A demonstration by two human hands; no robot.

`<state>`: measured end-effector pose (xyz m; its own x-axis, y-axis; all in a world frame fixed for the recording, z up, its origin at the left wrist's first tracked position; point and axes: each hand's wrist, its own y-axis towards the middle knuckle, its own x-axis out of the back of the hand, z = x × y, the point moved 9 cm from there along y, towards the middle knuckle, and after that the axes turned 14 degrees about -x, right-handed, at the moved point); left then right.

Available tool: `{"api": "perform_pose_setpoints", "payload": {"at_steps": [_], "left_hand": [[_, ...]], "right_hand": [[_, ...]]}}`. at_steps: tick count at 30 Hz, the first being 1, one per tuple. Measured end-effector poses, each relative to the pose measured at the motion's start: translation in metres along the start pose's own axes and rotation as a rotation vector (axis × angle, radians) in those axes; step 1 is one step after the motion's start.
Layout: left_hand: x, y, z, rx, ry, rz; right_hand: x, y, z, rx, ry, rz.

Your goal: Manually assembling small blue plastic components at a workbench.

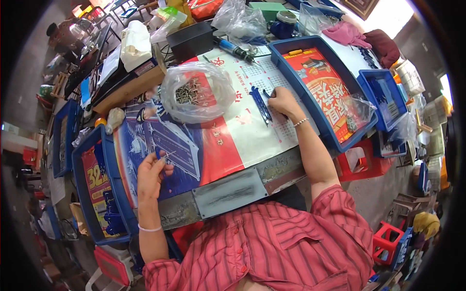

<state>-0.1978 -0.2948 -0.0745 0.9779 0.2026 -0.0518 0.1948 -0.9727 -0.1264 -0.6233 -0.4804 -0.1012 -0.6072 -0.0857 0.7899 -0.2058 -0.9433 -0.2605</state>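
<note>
My left hand is raised over the table's left part, fingers pinched on a small blue piece. Its kind is too small to make out. Farther right, my right hand grips one end of a slim dark blue piece. Beside it several long blue strips lie together on the calendar sheet. Between my hands, toward the back, an opened clear plastic bag holds a heap of small metal pins or screws.
At right stands a long blue tray with a red printed sheet inside. Another blue tray at left holds dark blue pieces. A blue power screwdriver, a black box and plastic bags crowd the back.
</note>
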Motion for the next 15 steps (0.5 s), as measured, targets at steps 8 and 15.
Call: {"api": "perform_pose_setpoints", "payload": {"at_steps": [8,15], "left_hand": [[-0.043,-0.044,-0.002,0.035,-0.343,0.008],[-0.115,-0.082,0.004,0.169,-0.545,0.241]], "right_hand": [[0.031,-0.079,0.006,0.042,0.714,0.289],[-0.024,-0.199,0.043,-0.007,1.021,0.827]]}}
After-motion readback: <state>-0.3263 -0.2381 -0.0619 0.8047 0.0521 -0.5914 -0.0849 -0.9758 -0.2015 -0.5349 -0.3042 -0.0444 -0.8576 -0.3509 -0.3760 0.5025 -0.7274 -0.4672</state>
